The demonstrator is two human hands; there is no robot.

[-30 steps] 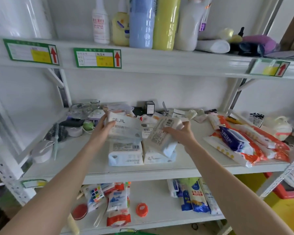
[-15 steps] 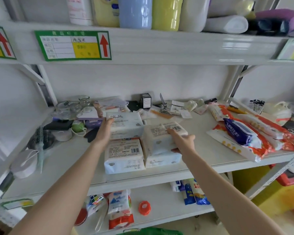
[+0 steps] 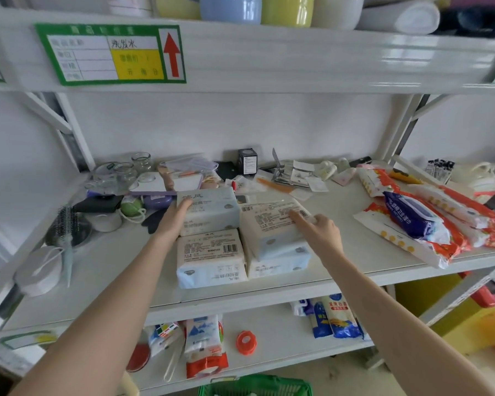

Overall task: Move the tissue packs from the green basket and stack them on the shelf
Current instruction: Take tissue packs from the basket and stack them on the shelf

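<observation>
With both tissue packs set on the stacks, the left hand (image 3: 173, 221) lies flat against the left top pack (image 3: 209, 210) and the right hand (image 3: 319, 232) rests spread on the right top pack (image 3: 272, 224), long axes running left-right.

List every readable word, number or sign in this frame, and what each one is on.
"洗发水", handwritten: green price label on the upper shelf edge; its printed fields are too blurred.
Red up arrow: same label.
"清风", faint: rear-left tissue pack under the left hand.
Barcodes and fine print on the front-left pack, the pack under the right hand, and the blue wipes pack: unreadable.
</observation>
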